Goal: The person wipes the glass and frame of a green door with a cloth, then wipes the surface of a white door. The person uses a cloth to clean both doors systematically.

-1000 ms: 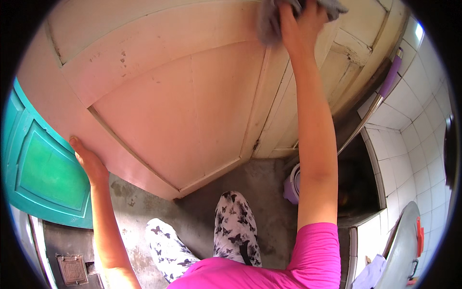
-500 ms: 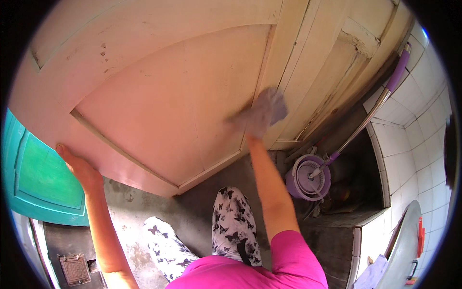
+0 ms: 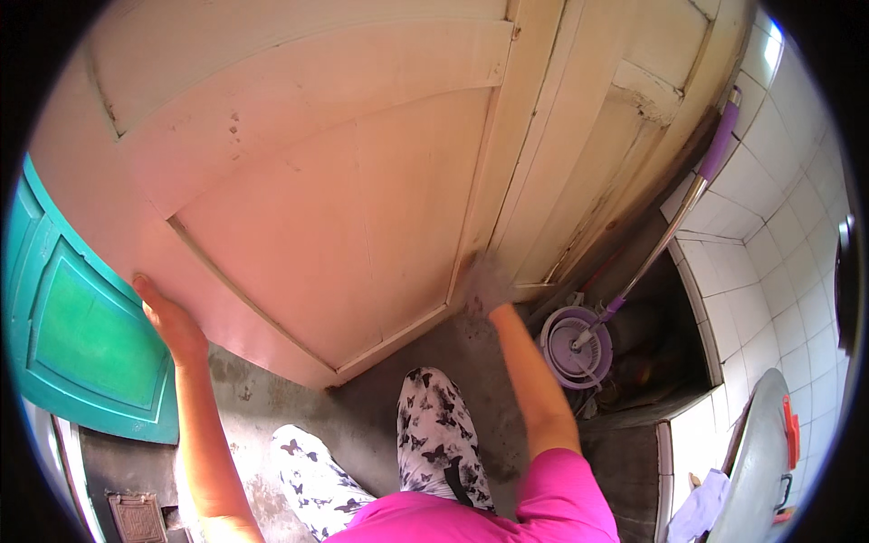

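A cream wooden door [image 3: 317,217] with raised panels fills the upper middle. At its left edge, my left hand [image 3: 174,326] grips the door with the thumb in front; the other fingers are hidden. Low on the door's right-hand side, close to its bottom corner, my right hand [image 3: 496,303] presses a grey cloth [image 3: 484,274] to the wood. Motion smears both the cloth and the fingers around it.
A purple-and-white mop bucket [image 3: 566,366] stands to the right, a mop [image 3: 665,231] leaning out of it. Beyond are a white tiled wall [image 3: 756,244] and a round grey lid [image 3: 756,452]. A green door [image 3: 86,321] stands at the left.
My right hand has moved the cloth down along the door's right side to near its bottom. My left hand keeps its hold. The whole view has shifted a little.
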Tool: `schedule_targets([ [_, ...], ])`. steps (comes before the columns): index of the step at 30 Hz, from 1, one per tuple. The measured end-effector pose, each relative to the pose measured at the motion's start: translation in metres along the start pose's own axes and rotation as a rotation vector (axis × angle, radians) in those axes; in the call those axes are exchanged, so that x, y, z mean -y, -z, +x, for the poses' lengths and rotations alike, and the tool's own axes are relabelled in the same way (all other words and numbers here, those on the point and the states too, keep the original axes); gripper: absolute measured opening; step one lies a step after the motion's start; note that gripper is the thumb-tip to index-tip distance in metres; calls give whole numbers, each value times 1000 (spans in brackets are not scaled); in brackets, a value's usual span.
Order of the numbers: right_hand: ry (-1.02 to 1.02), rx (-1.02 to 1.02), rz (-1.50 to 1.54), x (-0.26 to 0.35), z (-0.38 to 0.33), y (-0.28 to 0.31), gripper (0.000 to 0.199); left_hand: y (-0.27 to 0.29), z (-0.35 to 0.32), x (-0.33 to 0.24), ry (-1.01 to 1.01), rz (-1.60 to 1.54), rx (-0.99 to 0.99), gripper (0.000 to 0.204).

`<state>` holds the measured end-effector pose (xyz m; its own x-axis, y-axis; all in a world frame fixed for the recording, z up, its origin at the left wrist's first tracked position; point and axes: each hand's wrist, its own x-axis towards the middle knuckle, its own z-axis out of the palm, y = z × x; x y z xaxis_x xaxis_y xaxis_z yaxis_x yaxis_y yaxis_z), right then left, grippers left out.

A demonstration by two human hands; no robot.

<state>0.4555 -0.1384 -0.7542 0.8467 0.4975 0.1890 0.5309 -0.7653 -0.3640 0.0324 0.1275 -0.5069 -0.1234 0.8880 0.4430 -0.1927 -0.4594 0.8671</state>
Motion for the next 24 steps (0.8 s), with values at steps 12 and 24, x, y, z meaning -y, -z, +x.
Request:
schedule_targets([
  [12,657,-1257,238,196,133,431,46,19,10,6,-62,19,118,84],
  [24,278,-693,175,72,84,122,62,8,-9,-11,-47,-49,114,80],
])
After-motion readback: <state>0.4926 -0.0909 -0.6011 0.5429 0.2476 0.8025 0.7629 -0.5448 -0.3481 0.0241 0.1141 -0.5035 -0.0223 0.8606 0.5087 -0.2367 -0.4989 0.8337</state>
